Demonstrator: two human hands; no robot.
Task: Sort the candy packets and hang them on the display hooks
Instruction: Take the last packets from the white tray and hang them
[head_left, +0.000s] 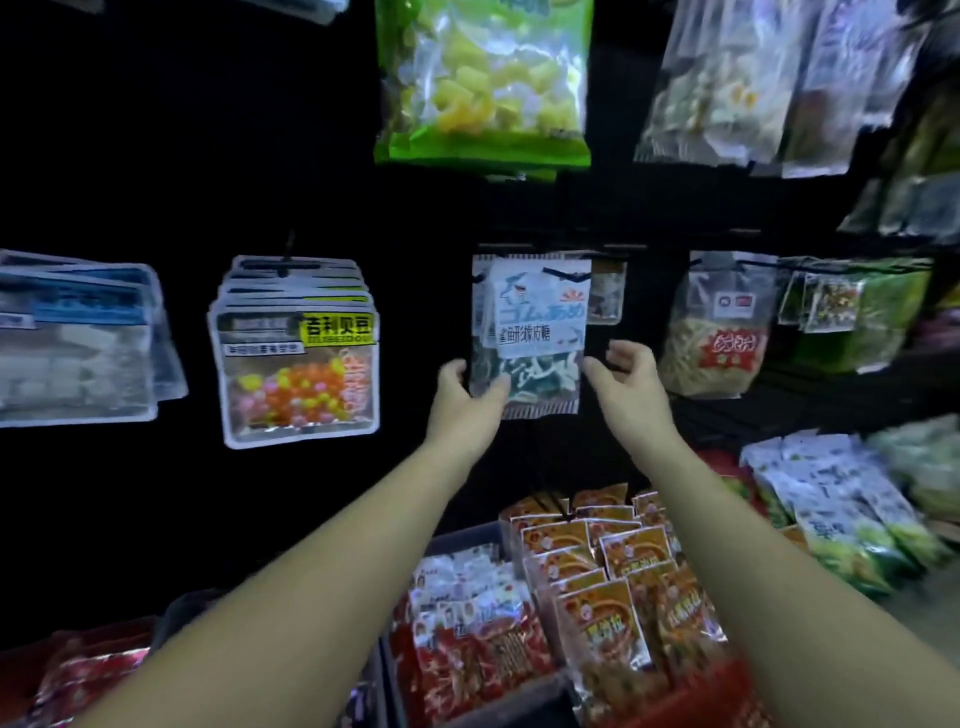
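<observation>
A candy packet with a white and blue shark label (535, 327) hangs from a display hook (566, 270) at the middle of the dark wall. My left hand (467, 400) pinches its lower left corner between thumb and fingers. My right hand (626, 382) sits just beside its right edge with fingers loosely curled, holding nothing. More packets of the same kind hang behind it on that hook.
A stack of packets with orange and yellow balls (298, 358) hangs to the left, a green bag of yellow sweets (483, 78) above, and a noodle-like snack bag (719, 332) to the right. Bins below hold red and orange packets (597, 587).
</observation>
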